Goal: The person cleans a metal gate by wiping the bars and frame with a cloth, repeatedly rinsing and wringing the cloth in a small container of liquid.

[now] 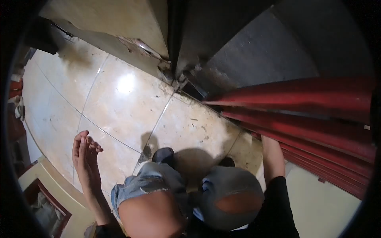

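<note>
My left hand (85, 156) hangs in the air over the tiled floor, left of my knees. Its fingers are loosely bent and a little apart, with nothing held in them. On the right, my right forearm (273, 158) reaches in behind a set of long red slats (301, 115). The slats cover my right hand, so neither its fingers nor anything in them shows. These slats lie one beside another and run from the floor's edge toward the right side of view.
Dirt and small debris (194, 119) lie on the tiles (119, 103) along the wall. A dark grey panel (262, 51) stands above the slats. At lower left is a cream-framed opening (43, 174) with crumpled material inside. My bent knees in torn jeans (158, 178) fill the bottom middle.
</note>
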`<state>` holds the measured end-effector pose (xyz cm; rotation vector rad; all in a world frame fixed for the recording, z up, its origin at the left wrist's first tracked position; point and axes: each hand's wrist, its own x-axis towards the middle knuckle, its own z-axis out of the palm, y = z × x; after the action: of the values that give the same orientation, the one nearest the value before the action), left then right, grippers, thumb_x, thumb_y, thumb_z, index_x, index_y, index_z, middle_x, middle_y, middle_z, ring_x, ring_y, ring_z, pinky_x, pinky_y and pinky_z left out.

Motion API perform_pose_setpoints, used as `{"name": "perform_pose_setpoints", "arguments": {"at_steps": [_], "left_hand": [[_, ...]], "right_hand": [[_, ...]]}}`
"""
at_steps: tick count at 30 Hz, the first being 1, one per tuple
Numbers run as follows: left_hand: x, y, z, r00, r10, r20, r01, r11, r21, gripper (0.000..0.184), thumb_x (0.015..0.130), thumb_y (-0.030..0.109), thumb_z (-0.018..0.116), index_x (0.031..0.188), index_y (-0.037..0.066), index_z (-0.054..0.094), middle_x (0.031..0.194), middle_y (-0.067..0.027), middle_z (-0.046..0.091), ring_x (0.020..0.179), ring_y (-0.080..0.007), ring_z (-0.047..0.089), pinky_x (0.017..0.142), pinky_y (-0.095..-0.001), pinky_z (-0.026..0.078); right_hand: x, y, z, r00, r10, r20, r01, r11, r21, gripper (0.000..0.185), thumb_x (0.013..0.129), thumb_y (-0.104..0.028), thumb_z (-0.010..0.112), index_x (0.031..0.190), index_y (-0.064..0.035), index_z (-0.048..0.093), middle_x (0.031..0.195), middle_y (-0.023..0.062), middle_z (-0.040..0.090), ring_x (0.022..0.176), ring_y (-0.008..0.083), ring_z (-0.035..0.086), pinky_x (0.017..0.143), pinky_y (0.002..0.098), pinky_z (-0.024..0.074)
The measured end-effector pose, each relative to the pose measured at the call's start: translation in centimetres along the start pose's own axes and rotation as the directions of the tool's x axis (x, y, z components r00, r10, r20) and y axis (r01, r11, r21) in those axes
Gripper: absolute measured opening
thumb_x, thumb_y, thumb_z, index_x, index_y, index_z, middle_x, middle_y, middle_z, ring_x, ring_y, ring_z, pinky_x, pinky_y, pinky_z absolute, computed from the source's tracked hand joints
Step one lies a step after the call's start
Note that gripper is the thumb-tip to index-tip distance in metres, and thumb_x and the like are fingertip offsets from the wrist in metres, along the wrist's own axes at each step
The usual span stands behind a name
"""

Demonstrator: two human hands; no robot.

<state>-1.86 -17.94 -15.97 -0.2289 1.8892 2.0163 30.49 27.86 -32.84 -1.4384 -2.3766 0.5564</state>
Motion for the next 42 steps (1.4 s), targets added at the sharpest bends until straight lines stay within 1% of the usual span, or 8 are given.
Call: {"name": "perform_pose_setpoints", "arguments": {"at_steps": [20,24,27,31,33,36,40,42], "left_hand": [[-2.6,-3.2,-2.2,0.991,-0.132,0.026,0.134,0.985,-0.108,0.029,0.104,0.024,0.061,0.123,0.002,0.058,0.09,-0.0035,0.059,0.077,-0.0132,0.06,0.072,-0.0283,0.052],[-2.0,-3.9,-2.8,0.99,-0.064,0.129,0.078,0.991,-0.11,0.03,0.103,0.025,0.063,0.126,0.006,0.059,0.091,-0.0007,0.06,0.079,-0.012,0.06,0.07,-0.0275,0.052],[-2.5,-4.1,-2.0,0.994,-0.098,0.045,0.1,0.994,-0.04,0.03,0.103,0.026,0.062,0.126,0.006,0.059,0.091,-0.0003,0.06,0.079,-0.0123,0.06,0.07,-0.0283,0.052],[-2.1,-5.0,-1.8,0.982,-0.139,0.131,0.15,0.985,-0.081,0.032,0.103,0.027,0.062,0.126,0.005,0.059,0.092,-0.0017,0.061,0.081,-0.0134,0.061,0.071,-0.0284,0.053],[-1.4,-5.8,-2.0,0.971,-0.152,0.182,0.175,0.978,-0.115,0.033,0.102,0.028,0.064,0.125,0.004,0.058,0.093,-0.0034,0.062,0.081,-0.0141,0.063,0.071,-0.0285,0.055],[-1.8,-5.6,-1.3,0.972,-0.117,0.202,0.143,0.982,-0.121,0.033,0.102,0.028,0.064,0.124,0.004,0.058,0.092,-0.0038,0.062,0.08,-0.0144,0.064,0.07,-0.0286,0.055],[-2.1,-6.1,-2.0,0.975,-0.149,0.167,0.172,0.976,-0.136,0.029,0.102,0.025,0.063,0.125,0.006,0.059,0.092,-0.0035,0.063,0.08,-0.0161,0.064,0.071,-0.0327,0.058],[-2.4,-7.0,-2.6,0.978,-0.148,0.148,0.168,0.976,-0.14,0.028,0.103,0.025,0.062,0.124,0.007,0.06,0.09,-0.0029,0.062,0.08,-0.0155,0.064,0.071,-0.0316,0.056]], "right_hand": [[-8.1,0.5,1.3,0.975,0.024,0.219,-0.002,0.995,-0.101,0.035,0.103,-0.022,0.057,0.131,-0.0007,0.059,0.132,0.0082,0.061,0.117,0.0163,0.059,0.101,0.0319,0.0466],[-13.4,4.6,2.9,0.797,0.16,0.582,-0.274,0.955,0.112,0.036,0.103,-0.022,0.057,0.131,-0.0008,0.059,0.132,0.0083,0.061,0.117,0.0164,0.059,0.101,0.0321,0.0469],[-14.7,5.8,2.2,0.65,0.102,0.754,-0.556,0.739,0.38,0.036,0.103,-0.022,0.057,0.131,-0.0008,0.059,0.132,0.0084,0.061,0.117,0.0165,0.059,0.101,0.0322,0.0472],[-10.3,-6.4,-4.0,0.713,0.081,0.696,-0.676,0.342,0.653,0.039,0.102,-0.021,0.057,0.135,-0.0012,0.055,0.128,0.0087,0.063,0.115,0.0189,0.062,0.097,0.0344,0.0506],[-7.6,-11.3,-4.6,0.84,0.125,0.528,-0.532,0.002,0.847,0.04,0.104,-0.02,0.054,0.14,-0.0024,0.05,0.126,0.0093,0.063,0.116,0.021,0.063,0.097,0.0354,0.0507],[-4.6,-11.0,-1.0,0.858,0.388,0.336,-0.375,0.026,0.927,0.028,0.103,-0.016,0.056,0.129,-0.0051,0.058,0.122,0.006,0.065,0.112,0.0211,0.062,0.1,0.0371,0.0489],[1.6,-13.0,0.9,0.968,0.201,0.147,-0.124,-0.123,0.985,0.038,0.106,-0.017,0.047,0.141,-0.0036,0.049,0.134,0.0098,0.059,0.122,0.02,0.056,0.105,0.0376,0.0446],[4.5,-12.8,2.4,0.983,0.156,0.097,-0.093,-0.027,0.995,0.038,0.106,-0.016,0.047,0.141,-0.0035,0.049,0.133,0.0097,0.059,0.122,0.0199,0.056,0.105,0.0375,0.0446]]}}
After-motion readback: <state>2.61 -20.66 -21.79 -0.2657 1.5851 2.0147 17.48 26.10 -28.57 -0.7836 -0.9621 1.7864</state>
